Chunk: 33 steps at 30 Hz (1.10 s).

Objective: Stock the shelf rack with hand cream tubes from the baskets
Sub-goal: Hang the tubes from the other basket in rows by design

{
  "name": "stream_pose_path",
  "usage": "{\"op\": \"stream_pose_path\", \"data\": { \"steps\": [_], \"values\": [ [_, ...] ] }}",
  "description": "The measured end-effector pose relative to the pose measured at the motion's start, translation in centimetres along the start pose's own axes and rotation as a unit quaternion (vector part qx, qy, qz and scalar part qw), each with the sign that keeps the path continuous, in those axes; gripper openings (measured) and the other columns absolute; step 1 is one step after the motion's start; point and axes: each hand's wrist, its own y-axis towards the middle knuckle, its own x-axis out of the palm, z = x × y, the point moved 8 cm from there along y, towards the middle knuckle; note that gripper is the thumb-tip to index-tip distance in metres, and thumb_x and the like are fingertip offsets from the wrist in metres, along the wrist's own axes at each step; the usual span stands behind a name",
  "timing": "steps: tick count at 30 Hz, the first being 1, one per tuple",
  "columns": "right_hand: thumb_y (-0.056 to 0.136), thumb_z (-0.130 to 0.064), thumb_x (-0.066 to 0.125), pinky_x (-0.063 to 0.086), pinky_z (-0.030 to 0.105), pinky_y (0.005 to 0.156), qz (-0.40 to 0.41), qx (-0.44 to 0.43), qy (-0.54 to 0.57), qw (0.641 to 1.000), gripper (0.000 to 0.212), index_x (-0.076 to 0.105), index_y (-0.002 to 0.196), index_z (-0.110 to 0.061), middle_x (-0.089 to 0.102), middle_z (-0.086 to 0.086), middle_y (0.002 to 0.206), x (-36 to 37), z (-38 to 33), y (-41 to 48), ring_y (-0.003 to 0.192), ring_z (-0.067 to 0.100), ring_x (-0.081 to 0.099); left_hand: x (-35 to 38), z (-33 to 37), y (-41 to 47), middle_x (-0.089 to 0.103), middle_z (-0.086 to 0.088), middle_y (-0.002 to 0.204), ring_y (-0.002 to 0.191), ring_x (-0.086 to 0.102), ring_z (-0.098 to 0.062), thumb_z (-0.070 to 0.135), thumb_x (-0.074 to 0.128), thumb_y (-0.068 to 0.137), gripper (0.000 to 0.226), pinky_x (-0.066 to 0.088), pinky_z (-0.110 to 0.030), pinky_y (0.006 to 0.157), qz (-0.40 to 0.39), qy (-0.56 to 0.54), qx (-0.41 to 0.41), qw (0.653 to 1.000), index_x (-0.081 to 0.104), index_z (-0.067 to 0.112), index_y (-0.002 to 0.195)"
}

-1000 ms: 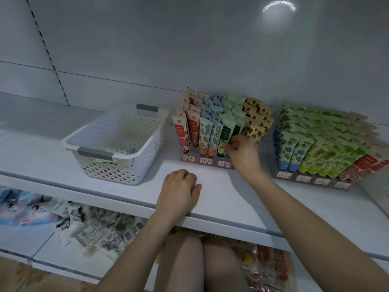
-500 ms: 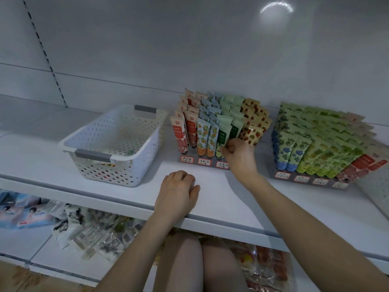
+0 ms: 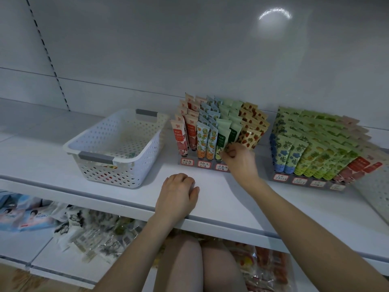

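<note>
A tiered rack (image 3: 203,164) on the white shelf holds rows of hand cream tubes in red, orange-patterned, green and strawberry prints. My right hand (image 3: 239,160) is at the rack's front row, fingers curled and pinching a green tube (image 3: 222,142) near its base. My left hand (image 3: 177,193) rests on the shelf near its front edge, fingers loosely curled, holding nothing. A white perforated basket (image 3: 105,163) with grey handles stands left of the rack; only a scrap of something shows at its bottom. A second rack (image 3: 309,182) full of green, blue and red tubes stands to the right.
The corner of another white basket (image 3: 376,199) shows at the far right edge. The shelf's back panel rises right behind the racks. A lower shelf (image 3: 42,258) carries packaged goods, and my knees (image 3: 200,268) are in front of it.
My right hand has slid lower on the green tube in the front row. The left hand has stayed put. The view shifted slightly.
</note>
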Motion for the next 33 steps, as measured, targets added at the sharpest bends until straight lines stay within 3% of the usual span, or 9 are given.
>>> {"op": "stream_pose_path", "data": {
  "steps": [2, 5, 10, 14, 19, 23, 26, 30, 33],
  "values": [
    [0.088, -0.012, 0.058, 0.033, 0.023, 0.053, -0.003, -0.008, -0.008, 1.000, 0.020, 0.051, 0.071, -0.005, 0.056, 0.012, 0.065, -0.8, -0.4, -0.5, 0.052, 0.011, 0.045, -0.1, 0.2, 0.0, 0.065, -0.007, 0.096, 0.092, 0.057, -0.025, 0.028, 0.050, 0.091, 0.028, 0.044, -0.034, 0.082, -0.022, 0.009, 0.004, 1.000, 0.068, 0.007, 0.095],
    [0.087, -0.011, 0.060, 0.043, 0.023, 0.061, 0.022, -0.017, 0.004, 1.000, 0.012, 0.066, 0.086, 0.000, 0.069, 0.018, 0.083, -3.1, -1.5, -1.0, 0.072, 0.022, 0.061, -1.3, 1.4, 0.2, 0.061, -0.006, 0.097, 0.094, 0.055, -0.023, 0.031, 0.041, 0.095, 0.030, 0.040, -0.030, 0.081, -0.049, 0.072, 0.028, 0.996, 0.063, 0.010, 0.097],
    [0.087, -0.014, 0.062, 0.041, -0.001, 0.064, 0.030, -0.096, 0.056, 0.993, 0.018, 0.068, 0.099, -0.002, 0.067, 0.005, 0.085, -6.6, -7.4, -0.3, 0.079, 0.014, 0.062, -9.5, 2.7, 0.3, 0.066, -0.002, 0.072, 0.065, 0.063, -0.019, 0.031, 0.044, 0.084, 0.032, 0.049, -0.025, 0.052, 0.047, -0.011, 0.096, 0.994, 0.069, 0.012, 0.077],
    [0.086, -0.017, 0.064, 0.055, 0.032, 0.083, -0.112, -0.122, 0.124, 0.978, 0.008, 0.067, 0.093, -0.014, 0.070, 0.004, 0.088, -3.9, -13.6, 1.9, 0.083, 0.017, 0.068, -16.5, -1.4, 2.0, 0.070, -0.007, 0.082, 0.076, 0.066, -0.024, 0.026, 0.050, 0.088, 0.029, 0.052, -0.033, 0.066, 0.048, -0.043, 0.058, 0.996, 0.070, 0.006, 0.087],
    [0.088, -0.014, 0.061, 0.054, 0.032, 0.084, -0.280, -0.210, 0.004, 0.937, 0.013, 0.067, 0.096, -0.005, 0.071, 0.011, 0.095, 3.6, -21.4, 3.7, 0.086, 0.020, 0.068, -16.5, -10.0, 6.0, 0.065, -0.004, 0.112, 0.102, 0.060, -0.019, 0.024, 0.064, 0.087, 0.029, 0.042, -0.024, 0.084, -0.188, 0.089, -0.088, 0.974, 0.065, 0.008, 0.112],
    [0.085, -0.015, 0.065, 0.042, 0.023, 0.079, -0.374, -0.276, -0.201, 0.862, 0.028, 0.064, 0.112, -0.007, 0.063, 0.006, 0.115, 10.7, -23.4, 3.6, 0.106, 0.020, 0.058, -12.8, -13.8, 6.7, 0.062, 0.001, 0.110, 0.101, 0.057, -0.017, 0.036, 0.069, 0.082, 0.031, 0.043, -0.026, 0.085, -0.351, 0.110, -0.118, 0.922, 0.064, 0.015, 0.105],
    [0.085, -0.022, 0.066, 0.045, 0.026, 0.083, -0.418, -0.273, -0.360, 0.788, 0.035, 0.062, 0.116, -0.009, 0.062, 0.003, 0.119, 15.3, -21.7, 3.4, 0.109, 0.021, 0.057, -10.2, -15.3, 6.0, 0.056, 0.005, 0.121, 0.109, 0.051, -0.015, 0.036, 0.061, 0.087, 0.033, 0.043, -0.030, 0.095, -0.454, 0.150, -0.126, 0.869, 0.059, 0.025, 0.118],
    [0.089, -0.036, 0.058, 0.046, 0.037, 0.098, -0.476, -0.277, -0.505, 0.665, 0.028, 0.064, 0.096, -0.009, 0.062, 0.003, 0.102, 19.8, -19.3, 2.4, 0.099, 0.022, 0.058, -7.9, -16.1, 5.5, 0.057, 0.008, 0.113, 0.106, 0.054, -0.014, 0.032, 0.058, 0.087, 0.020, 0.046, -0.038, 0.098, -0.541, 0.152, -0.122, 0.818, 0.053, 0.039, 0.106],
    [0.091, -0.033, 0.055, 0.046, 0.032, 0.095, -0.488, -0.283, -0.534, 0.630, 0.021, 0.061, 0.101, -0.015, 0.055, 0.001, 0.093, 20.4, -19.2, 1.9, 0.096, 0.021, 0.054, -7.0, -16.3, 5.3, 0.057, 0.002, 0.113, 0.109, 0.056, -0.019, 0.026, 0.059, 0.087, 0.020, 0.047, -0.040, 0.098, -0.570, 0.154, -0.117, 0.798, 0.051, 0.035, 0.103]
  ]
}}
